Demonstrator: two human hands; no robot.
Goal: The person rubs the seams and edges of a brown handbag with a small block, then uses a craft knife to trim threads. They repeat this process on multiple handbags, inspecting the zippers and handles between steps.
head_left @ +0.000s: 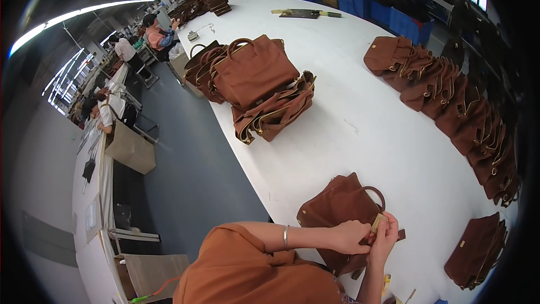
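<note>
The bag (337,208) under both hands is rust-brown suede with a matching brown handle. The tag (378,222) pinched above it is pale tan. The table (365,129) is plain white, the sleeve (247,270) burnt orange, the bracelet (286,236) silver.

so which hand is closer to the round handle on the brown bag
Right. The right hand sits just below the round handle on the brown bag, pinching a small tan piece. The left hand lies further left, on the bag.
</note>
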